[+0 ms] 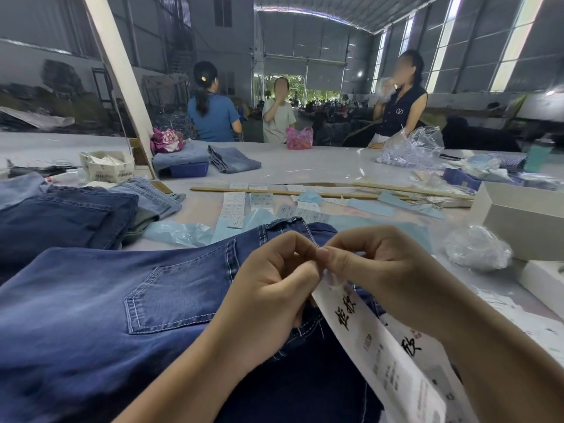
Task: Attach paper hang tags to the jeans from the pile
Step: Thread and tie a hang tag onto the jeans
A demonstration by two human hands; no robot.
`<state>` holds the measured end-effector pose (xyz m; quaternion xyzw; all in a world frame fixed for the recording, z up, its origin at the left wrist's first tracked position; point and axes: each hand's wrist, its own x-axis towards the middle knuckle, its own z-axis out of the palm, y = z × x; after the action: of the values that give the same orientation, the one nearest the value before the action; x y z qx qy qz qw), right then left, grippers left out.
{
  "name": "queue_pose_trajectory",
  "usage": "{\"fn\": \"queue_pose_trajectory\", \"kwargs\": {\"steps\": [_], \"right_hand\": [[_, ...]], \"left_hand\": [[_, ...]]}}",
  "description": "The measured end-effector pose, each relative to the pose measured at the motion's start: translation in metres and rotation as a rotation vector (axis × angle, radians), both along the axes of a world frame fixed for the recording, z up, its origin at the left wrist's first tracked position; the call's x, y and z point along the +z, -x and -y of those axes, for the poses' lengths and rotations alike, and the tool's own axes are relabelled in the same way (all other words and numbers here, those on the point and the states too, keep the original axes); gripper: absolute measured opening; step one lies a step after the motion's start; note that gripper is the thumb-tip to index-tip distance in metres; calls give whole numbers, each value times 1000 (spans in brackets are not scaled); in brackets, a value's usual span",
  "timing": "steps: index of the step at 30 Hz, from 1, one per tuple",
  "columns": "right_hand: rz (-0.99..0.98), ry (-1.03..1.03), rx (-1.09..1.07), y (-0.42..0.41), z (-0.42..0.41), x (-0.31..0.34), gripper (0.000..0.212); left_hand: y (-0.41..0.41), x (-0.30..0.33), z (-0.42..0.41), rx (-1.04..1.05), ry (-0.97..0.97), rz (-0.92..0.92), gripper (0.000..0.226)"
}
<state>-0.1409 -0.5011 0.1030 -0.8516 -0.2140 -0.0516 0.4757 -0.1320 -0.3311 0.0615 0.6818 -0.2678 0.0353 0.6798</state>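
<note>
A pair of dark blue jeans (122, 294) lies flat before me, back pocket up, waistband toward the right. Over the waistband my left hand (274, 288) and my right hand (375, 270) meet, fingertips pinched together at the top of a long white paper hang tag (375, 346) with black characters. The tag hangs down from my fingers toward the lower right. A second printed tag (418, 346) shows behind it. Whatever fastener joins tag and jeans is hidden by my fingers. A pile of folded jeans (61, 215) sits at the left.
Label strips (233, 206), blue paper pieces and wooden sticks (274, 192) lie on the table. White boxes (525, 221) and crumpled plastic (476, 248) stand at the right. More folded jeans (233, 160) lie farther back. Three people stand behind the table.
</note>
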Motion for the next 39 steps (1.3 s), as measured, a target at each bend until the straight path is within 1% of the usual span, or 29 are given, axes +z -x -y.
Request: {"fn": "queue_pose_trajectory", "kwargs": {"steps": [2,4,7,9,11,13,14,16,17,21,23,24,26,28,30,33,36,39], "right_hand": [[-27,-7,35,4,3,1,28],[-17,-4,40,7,4,0,20],[-49,-48,-12,11,5,-1,15],[-36,-25,-80,12,9,-1,15],[-16,-42,-117,14,12,0,16],[-27,-90,-122,16,15,-1,13],[-34,-111,-123,16,15,-3,11],[-33,-159,-131,18,13,-5,8],[-22,-173,-143,18,12,-6,8],[34,-180,-195,18,13,-6,8],[51,-150,-211,17,14,-6,11],[52,-133,-213,17,14,-6,13],[46,-107,-210,17,13,-7,15],[55,-86,-217,17,13,-11,18],[69,-84,-235,19,12,-15,19],[84,-45,-222,24,6,-18,22],[197,41,-279,26,0,-18,22],[324,76,-313,32,-8,-16,31]], "left_hand": [[1,0,1,3,44,2,14],[0,2,2,8,63,-5,14],[-2,7,2,33,-17,26,12],[-8,12,-1,76,-82,37,9],[-16,18,-8,151,-188,16,9],[-23,19,-17,235,-387,19,11],[-25,18,-19,245,-478,17,8],[-24,14,-21,208,-567,5,5],[-22,13,-22,186,-580,8,11],[-15,17,-24,32,-615,15,50],[-12,18,-24,8,-674,66,54],[-11,18,-22,15,-680,106,49],[-10,17,-17,32,-629,172,29],[-12,17,-13,46,-541,172,13],[-15,17,-12,72,-486,157,12],[-16,19,-8,162,-503,231,17],[-14,21,-4,278,-555,307,16],[-18,24,-5,315,-538,243,16]]}}
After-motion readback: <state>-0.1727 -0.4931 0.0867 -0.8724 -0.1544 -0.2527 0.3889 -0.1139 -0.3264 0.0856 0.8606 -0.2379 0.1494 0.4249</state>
